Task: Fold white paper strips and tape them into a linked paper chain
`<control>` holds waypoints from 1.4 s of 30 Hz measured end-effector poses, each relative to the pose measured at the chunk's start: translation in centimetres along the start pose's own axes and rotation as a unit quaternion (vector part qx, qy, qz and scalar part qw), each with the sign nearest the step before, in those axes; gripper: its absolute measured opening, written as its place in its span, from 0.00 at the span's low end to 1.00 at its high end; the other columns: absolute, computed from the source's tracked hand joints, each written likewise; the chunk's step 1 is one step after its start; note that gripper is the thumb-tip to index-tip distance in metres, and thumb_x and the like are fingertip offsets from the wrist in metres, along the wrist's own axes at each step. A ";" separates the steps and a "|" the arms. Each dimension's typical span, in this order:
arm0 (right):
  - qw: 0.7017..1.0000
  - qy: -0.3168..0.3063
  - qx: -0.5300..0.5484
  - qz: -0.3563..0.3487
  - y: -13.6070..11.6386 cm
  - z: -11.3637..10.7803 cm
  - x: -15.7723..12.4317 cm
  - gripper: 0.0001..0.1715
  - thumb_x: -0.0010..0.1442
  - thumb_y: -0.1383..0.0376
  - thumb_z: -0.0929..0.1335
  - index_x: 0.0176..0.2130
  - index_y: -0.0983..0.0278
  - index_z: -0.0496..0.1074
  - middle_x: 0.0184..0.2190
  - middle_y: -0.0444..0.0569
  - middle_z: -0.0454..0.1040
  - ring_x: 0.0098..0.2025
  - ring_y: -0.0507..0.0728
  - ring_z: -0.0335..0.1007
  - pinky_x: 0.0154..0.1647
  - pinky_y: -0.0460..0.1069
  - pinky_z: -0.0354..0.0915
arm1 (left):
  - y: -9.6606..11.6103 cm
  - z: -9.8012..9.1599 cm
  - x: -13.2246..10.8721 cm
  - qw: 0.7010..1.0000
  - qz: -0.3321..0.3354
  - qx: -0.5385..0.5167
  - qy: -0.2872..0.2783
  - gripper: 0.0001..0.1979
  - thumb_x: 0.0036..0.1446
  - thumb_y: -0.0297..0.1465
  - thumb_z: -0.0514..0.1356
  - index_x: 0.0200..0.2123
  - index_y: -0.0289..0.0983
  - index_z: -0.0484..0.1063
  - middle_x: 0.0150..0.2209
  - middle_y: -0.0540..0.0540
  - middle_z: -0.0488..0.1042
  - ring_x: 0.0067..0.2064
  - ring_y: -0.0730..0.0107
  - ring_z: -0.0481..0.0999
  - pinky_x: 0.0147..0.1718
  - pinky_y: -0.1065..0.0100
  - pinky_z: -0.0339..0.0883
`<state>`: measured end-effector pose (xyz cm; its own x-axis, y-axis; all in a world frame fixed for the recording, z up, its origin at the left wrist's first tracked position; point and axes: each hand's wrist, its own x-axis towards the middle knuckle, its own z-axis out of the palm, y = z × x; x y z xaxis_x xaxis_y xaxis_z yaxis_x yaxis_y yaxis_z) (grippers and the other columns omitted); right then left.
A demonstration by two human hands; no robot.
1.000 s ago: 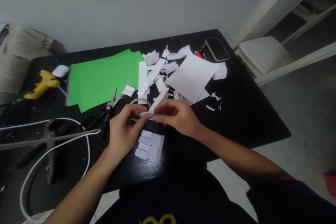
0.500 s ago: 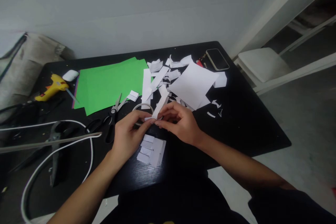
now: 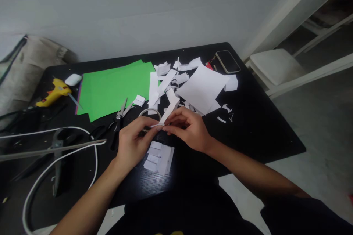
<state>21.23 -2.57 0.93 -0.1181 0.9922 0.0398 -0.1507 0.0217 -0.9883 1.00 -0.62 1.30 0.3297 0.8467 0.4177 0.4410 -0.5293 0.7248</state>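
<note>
Between my two hands is a white paper strip (image 3: 168, 111), its long end pointing away from me. My left hand (image 3: 135, 140) pinches the near end between thumb and fingers. On the other side, my right hand (image 3: 190, 126) is closed on the same end, its fingertips almost meeting the left ones. Behind the left fingers, a roll of tape (image 3: 149, 111) is partly hidden. Folded white paper pieces (image 3: 160, 158) lie in a small pile below my hands. Black-handled scissors (image 3: 119, 117) rest with blades apart left of the tape.
Green paper sheets (image 3: 118, 88) lie at the back left, near a yellow glue gun (image 3: 55, 91) and a white case (image 3: 73, 79). White paper sheets (image 3: 202, 88) and scraps cover the back middle. A phone (image 3: 228, 61) lies back right. A white cable (image 3: 59, 158) loops at left.
Both hands stay in almost the same place on the strip. The strip has tilted slightly to the right, and the left hand has shifted a little left.
</note>
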 end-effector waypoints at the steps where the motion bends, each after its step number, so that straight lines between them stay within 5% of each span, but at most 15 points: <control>1: 1.000 0.000 -0.001 -0.003 0.1 0.0 0.0 0.16 0.56 0.59 0.81 0.39 0.61 0.75 0.34 0.45 0.83 0.33 0.54 0.81 0.34 0.49 0.76 | 0.0 0.0 0.0 1.000 0.000 -0.002 0.000 0.02 0.64 0.30 0.68 0.37 0.39 0.79 0.33 0.49 0.81 0.31 0.71 0.79 0.33 0.68 0.75; 26: 0.981 0.082 -0.122 -0.126 0.5 0.4 -0.5 0.14 0.60 0.64 0.78 0.45 0.59 0.75 0.41 0.46 0.82 0.31 0.52 0.78 0.28 0.48 0.70 | -0.2 1.3 -0.5 0.966 -0.159 -0.190 0.079 0.06 0.57 0.29 0.73 0.38 0.39 0.81 0.33 0.51 0.83 0.34 0.74 0.81 0.36 0.75 0.74; 30: 0.992 0.099 -0.039 -0.064 0.5 0.2 -0.1 0.28 0.47 0.66 0.83 0.44 0.59 0.73 0.41 0.44 0.78 0.36 0.52 0.77 0.30 0.47 0.71 | -0.6 1.1 -0.3 0.931 -0.210 -0.289 0.079 0.07 0.57 0.32 0.74 0.37 0.39 0.81 0.33 0.51 0.83 0.34 0.76 0.80 0.35 0.77 0.72; 34: 0.991 0.004 0.108 0.073 1.0 0.0 0.7 0.41 0.39 0.66 0.86 0.49 0.58 0.73 0.43 0.46 0.80 0.46 0.57 0.80 0.46 0.52 0.77 | -1.0 1.1 -0.4 0.898 -0.235 -0.368 0.052 0.08 0.57 0.33 0.74 0.37 0.39 0.80 0.35 0.50 0.83 0.35 0.75 0.79 0.36 0.76 0.71; 38: 0.981 -0.020 0.166 0.102 1.0 0.1 0.8 0.36 0.40 0.67 0.85 0.47 0.59 0.77 0.45 0.47 0.83 0.49 0.59 0.81 0.57 0.58 0.76 | -1.1 1.5 -0.8 0.887 -0.248 -0.389 0.034 0.08 0.58 0.33 0.74 0.38 0.39 0.79 0.35 0.49 0.83 0.35 0.75 0.78 0.36 0.75 0.70; 42: 0.985 0.020 0.155 0.070 0.7 0.2 0.5 0.31 0.40 0.67 0.86 0.43 0.59 0.79 0.42 0.45 0.85 0.47 0.59 0.83 0.57 0.58 0.77 | -0.8 1.7 -0.9 0.892 -0.246 -0.379 0.025 0.08 0.59 0.33 0.73 0.38 0.39 0.79 0.36 0.48 0.82 0.35 0.74 0.77 0.36 0.73 0.70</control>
<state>20.84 -2.08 0.31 -0.1209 0.9870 -0.1060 -0.4293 -0.1482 -0.8909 1.76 -1.02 -0.58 0.2058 0.9776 -0.0437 -0.1744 0.0806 0.9814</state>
